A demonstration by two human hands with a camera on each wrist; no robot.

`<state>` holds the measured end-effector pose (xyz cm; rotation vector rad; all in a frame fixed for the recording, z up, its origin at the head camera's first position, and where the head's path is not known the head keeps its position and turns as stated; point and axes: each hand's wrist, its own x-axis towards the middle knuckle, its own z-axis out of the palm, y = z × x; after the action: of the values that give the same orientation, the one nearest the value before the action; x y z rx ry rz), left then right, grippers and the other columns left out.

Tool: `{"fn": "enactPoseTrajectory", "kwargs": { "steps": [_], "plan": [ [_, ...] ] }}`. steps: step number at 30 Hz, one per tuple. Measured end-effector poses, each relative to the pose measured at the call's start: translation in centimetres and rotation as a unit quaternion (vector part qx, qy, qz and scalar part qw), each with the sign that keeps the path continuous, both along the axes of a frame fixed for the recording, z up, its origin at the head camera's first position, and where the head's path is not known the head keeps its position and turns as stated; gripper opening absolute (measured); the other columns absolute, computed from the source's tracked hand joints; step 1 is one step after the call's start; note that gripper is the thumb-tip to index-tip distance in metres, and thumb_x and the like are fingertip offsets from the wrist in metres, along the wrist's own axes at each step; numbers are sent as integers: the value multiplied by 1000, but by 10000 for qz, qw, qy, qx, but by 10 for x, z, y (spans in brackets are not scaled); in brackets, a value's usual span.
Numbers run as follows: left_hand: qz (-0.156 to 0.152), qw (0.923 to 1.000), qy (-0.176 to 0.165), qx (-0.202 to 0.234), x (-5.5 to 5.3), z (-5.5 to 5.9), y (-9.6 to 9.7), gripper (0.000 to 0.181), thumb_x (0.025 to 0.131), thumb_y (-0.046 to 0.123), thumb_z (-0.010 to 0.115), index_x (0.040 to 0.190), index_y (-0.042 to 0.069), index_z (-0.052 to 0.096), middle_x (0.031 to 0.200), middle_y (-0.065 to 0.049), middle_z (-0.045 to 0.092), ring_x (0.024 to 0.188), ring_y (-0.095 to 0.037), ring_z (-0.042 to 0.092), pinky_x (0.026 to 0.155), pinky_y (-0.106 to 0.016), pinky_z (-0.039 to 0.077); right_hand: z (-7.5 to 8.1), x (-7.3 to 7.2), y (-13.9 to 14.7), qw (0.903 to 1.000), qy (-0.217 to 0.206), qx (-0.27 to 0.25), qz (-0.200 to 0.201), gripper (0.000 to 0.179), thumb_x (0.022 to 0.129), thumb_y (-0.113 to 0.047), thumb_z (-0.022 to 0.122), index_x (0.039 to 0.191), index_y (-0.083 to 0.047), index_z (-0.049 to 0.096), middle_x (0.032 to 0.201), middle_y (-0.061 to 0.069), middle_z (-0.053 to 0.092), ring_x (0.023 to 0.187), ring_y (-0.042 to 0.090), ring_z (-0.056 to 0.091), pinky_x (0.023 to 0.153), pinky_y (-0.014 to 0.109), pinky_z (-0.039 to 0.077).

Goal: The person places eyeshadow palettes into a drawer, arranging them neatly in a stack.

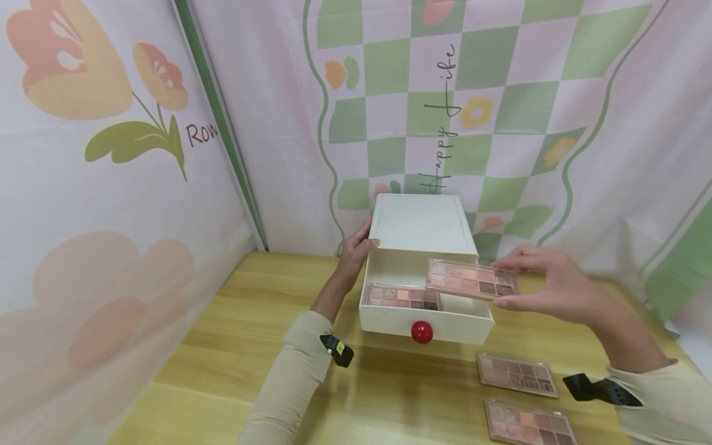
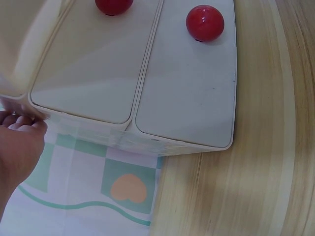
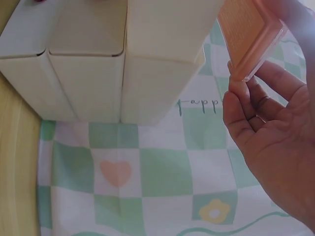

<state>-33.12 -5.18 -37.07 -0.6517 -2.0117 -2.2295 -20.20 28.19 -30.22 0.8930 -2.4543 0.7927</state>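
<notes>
A white drawer cabinet (image 1: 419,222) stands on the table with its top drawer (image 1: 386,319) pulled out by a red knob side facing me. My left hand (image 1: 351,256) holds the cabinet's upper left side, thumb at the front top edge, fingers along the side. Between thumb and fingers my right hand (image 1: 556,287) pinches the right end of an eyeshadow palette (image 1: 460,278), held slightly tilted over the drawer's right part. Another eyeshadow palette (image 1: 396,298) lies in the drawer's left part. The right wrist view shows the held palette's peach-coloured underside (image 3: 246,37).
Two more palettes lie on the wooden table (image 1: 222,364) at right: one upper palette (image 1: 517,374) and one lower palette (image 1: 531,425). Lower drawers with red knobs (image 2: 204,23) are closed. A checkered curtain (image 1: 386,117) hangs right behind the cabinet.
</notes>
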Motion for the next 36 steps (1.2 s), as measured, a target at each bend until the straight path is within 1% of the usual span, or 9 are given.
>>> {"fn": "enactPoseTrajectory", "kwargs": {
  "steps": [4,8,12,19,23,29,34,36],
  "plan": [
    [-10,10000,-28,-34,1,1,0,75,91,20,53,158,0,26,169,-16,23,158,-30,23,130,-41,23,0,-1,-9,9999,-33,88,-144,50,63,-17,95,110,-12,77,96,-14,66,92,-7,54,80,7,43],
    [-4,10000,-42,-48,0,1,0,75,91,20,53,159,1,26,169,-15,23,158,-29,23,130,-41,24,2,-3,-18,9995,-51,222,-237,48,65,-22,95,109,-13,78,95,-14,66,92,-7,53,80,12,45],
    [-32,10000,-15,-52,-1,1,0,75,92,20,52,159,1,26,169,-15,23,158,-29,23,130,-41,24,3,-6,-27,9996,-134,240,-120,48,66,-23,94,109,-12,77,95,-14,67,90,-5,54,79,15,47],
    [-70,9999,18,-84,-1,1,1,74,92,20,52,159,0,26,169,-16,23,158,-30,23,130,-42,24,2,-12,-41,9989,-294,263,242,47,69,-24,93,112,-11,77,91,-13,63,81,-1,50,70,19,47],
    [-62,10000,-10,-76,0,2,1,75,91,21,52,159,0,26,169,-17,23,158,-30,23,130,-42,24,4,-15,-50,9977,-510,255,357,46,72,-25,91,113,-11,77,90,-12,63,81,1,52,70,20,49],
    [-36,10000,-17,-2,-2,2,1,78,89,23,52,158,-1,26,169,-17,23,158,-30,23,130,-41,24,4,-21,-65,9948,-865,262,462,45,73,-27,91,112,-10,77,90,-8,64,82,11,55,69,26,49],
    [-60,10000,13,-31,-2,0,0,78,89,24,52,158,0,26,169,-17,23,158,-30,23,130,-41,23,4,-23,-74,9932,-962,374,536,47,73,-31,91,113,-9,77,91,-7,65,85,6,56,73,25,52],
    [-56,10000,22,-49,-1,0,1,78,89,24,52,158,-1,26,169,-17,22,158,-30,23,130,-41,23,2,-23,-77,9930,-962,409,550,48,73,-33,90,112,-10,77,91,-7,65,84,8,57,71,25,52]
  ]
}}
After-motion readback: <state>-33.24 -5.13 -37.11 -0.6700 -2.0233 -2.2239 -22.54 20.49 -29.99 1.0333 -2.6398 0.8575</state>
